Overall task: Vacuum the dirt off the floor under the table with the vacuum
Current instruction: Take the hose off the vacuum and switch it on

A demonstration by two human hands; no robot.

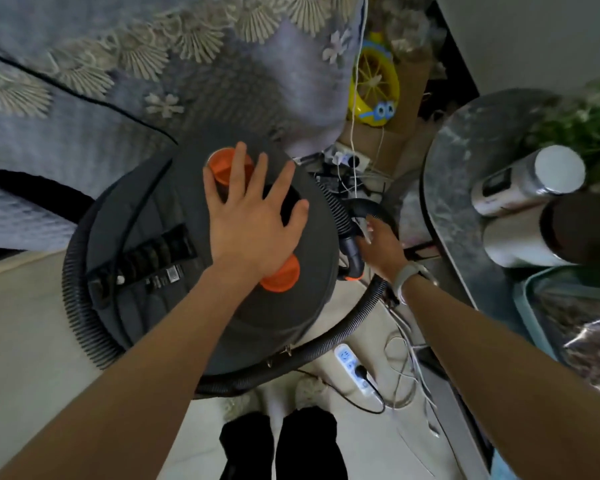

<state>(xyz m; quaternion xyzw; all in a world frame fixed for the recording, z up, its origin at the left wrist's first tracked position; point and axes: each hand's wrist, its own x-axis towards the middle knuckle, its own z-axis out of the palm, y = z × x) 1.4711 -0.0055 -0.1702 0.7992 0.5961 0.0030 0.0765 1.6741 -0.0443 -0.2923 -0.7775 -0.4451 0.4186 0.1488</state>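
Note:
A dark grey canister vacuum (pixel 174 299) with orange caps stands on the floor directly below me. My left hand (pixel 253 216) lies flat on its top with the fingers spread, between the two orange caps (pixel 281 277). A ribbed black hose (pixel 347 323) loops around the canister's base. My right hand (pixel 381 247) reaches down beside the canister to the hose's curved black end (pixel 364 209); its fingers touch the hose there, and whether they close round it is hidden. The round marble table (pixel 458 174) stands at the right.
A white power strip (pixel 352 368) with a plug and loose white cables lies on the pale floor by my feet. A grey embroidered cloth (pixel 118 81) hangs at the left and back. A yellow toy (pixel 374 88), cardboard, metal flasks (pixel 520 181) and a teal tray (pixel 534 299) crowd the right.

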